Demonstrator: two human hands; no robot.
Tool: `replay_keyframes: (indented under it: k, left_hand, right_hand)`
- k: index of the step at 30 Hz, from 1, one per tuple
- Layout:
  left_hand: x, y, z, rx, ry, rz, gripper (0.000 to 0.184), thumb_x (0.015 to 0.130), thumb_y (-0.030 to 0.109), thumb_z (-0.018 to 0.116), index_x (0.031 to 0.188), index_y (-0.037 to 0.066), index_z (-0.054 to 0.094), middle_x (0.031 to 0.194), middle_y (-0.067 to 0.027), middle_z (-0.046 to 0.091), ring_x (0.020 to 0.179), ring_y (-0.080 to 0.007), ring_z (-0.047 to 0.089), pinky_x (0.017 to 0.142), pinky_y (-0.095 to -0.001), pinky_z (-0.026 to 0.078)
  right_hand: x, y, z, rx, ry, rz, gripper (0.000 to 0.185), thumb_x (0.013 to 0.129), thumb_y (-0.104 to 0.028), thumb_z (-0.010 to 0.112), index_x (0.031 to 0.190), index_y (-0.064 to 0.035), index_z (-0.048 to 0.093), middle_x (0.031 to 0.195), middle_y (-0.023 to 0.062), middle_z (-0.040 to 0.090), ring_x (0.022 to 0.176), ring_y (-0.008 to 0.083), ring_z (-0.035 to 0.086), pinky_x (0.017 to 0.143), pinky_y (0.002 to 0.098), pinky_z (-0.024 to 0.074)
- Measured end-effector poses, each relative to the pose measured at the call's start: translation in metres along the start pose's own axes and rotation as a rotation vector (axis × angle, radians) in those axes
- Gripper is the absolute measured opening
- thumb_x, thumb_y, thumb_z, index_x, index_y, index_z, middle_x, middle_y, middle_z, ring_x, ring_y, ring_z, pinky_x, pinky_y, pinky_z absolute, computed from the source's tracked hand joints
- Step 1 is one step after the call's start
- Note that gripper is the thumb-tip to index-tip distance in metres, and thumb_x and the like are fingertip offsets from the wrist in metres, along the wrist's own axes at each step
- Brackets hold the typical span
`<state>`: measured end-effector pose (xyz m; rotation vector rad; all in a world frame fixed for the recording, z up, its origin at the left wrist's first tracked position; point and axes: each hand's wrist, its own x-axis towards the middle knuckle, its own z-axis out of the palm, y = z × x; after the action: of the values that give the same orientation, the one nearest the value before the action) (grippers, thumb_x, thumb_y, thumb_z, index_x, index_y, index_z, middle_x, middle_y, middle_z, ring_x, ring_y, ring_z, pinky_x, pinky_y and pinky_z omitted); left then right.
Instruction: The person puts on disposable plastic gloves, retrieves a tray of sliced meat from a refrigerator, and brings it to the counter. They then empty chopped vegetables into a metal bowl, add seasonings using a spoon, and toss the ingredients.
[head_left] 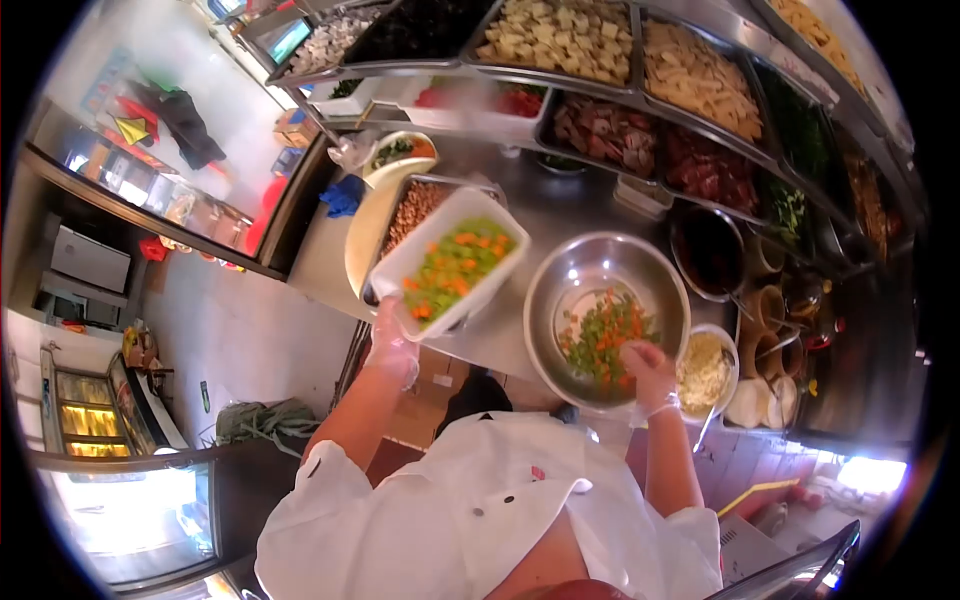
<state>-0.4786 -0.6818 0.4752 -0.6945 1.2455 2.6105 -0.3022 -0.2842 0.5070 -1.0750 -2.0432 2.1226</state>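
My left hand (392,338), in a clear plastic glove, grips the near end of a white plastic container (512,240). The container is tilted and holds diced green vegetable and carrot (455,262). To its right stands a round steel bowl (545,285) with chopped greens and carrot pieces (603,335) at the bottom. Over the bowl's near right side is my right hand (650,368), also gloved, its fingers curled together close to the pieces. Whatever may be inside those fingers is hidden.
Behind the held container is a tray of brown diced food (410,208). A bowl of minced pale food (705,370) and a pot of dark sauce (708,250) flank the steel bowl. Racks above carry trays of pale cubes (560,38) and sliced meat (605,130).
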Motion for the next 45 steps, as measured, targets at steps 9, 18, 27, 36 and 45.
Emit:
replay_keyframes:
  k: [9,18,27,36,45]
  left_hand:
    - [0.166,0.139,0.045,-0.175,0.072,0.183,0.054,0.101,0.033,0.051,0.146,0.005,0.042,0.145,-0.0123,0.053,0.129,-0.0302,0.056,0.106,-0.0489,0.048]
    - [0.341,0.199,0.087,-0.053,0.091,0.113,0.052,0.097,0.036,0.062,0.139,0.010,0.047,0.136,-0.0121,0.057,0.122,-0.0283,0.059,0.093,-0.0448,0.055]
    - [0.403,0.231,0.081,0.663,-0.360,0.395,0.060,0.096,0.036,0.065,0.145,0.007,0.045,0.129,-0.0100,0.056,0.108,-0.0229,0.057,0.090,-0.0386,0.050]
    - [0.242,0.184,-0.158,0.513,-0.117,0.037,0.044,0.096,0.028,0.068,0.130,0.003,0.057,0.097,-0.0045,0.062,0.091,-0.0141,0.058,0.089,-0.0316,0.048]
    - [0.135,0.200,-0.268,0.579,0.340,-0.159,0.030,0.094,0.021,0.065,0.118,0.002,0.066,0.093,-0.0047,0.068,0.079,-0.0119,0.063,0.072,-0.0281,0.051]
  right_hand:
    - [-0.018,0.011,0.126,-0.147,0.200,0.007,0.029,0.090,-0.027,0.074,0.108,-0.0037,0.074,0.095,0.0034,0.072,0.086,0.0126,0.064,0.080,0.0289,0.0511]
    - [-0.036,-0.020,0.260,-0.142,0.162,0.052,0.024,0.090,-0.023,0.073,0.102,-0.0032,0.075,0.090,0.0022,0.071,0.085,0.0105,0.063,0.080,0.0283,0.0497]
    - [0.005,-0.072,0.337,-0.475,0.001,-0.023,0.025,0.091,-0.025,0.074,0.104,-0.0039,0.075,0.096,0.0030,0.073,0.087,0.0117,0.065,0.081,0.0282,0.0515]
    - [0.156,-0.155,0.505,-0.482,-0.317,-0.328,0.026,0.091,-0.026,0.073,0.105,-0.0037,0.073,0.103,0.0074,0.074,0.092,0.0152,0.067,0.085,0.0317,0.0526]
    - [0.450,-0.089,0.672,-0.531,-0.092,-0.419,0.044,0.088,-0.021,0.065,0.130,-0.0087,0.064,0.117,0.0108,0.073,0.104,0.0237,0.070,0.092,0.0312,0.0515]
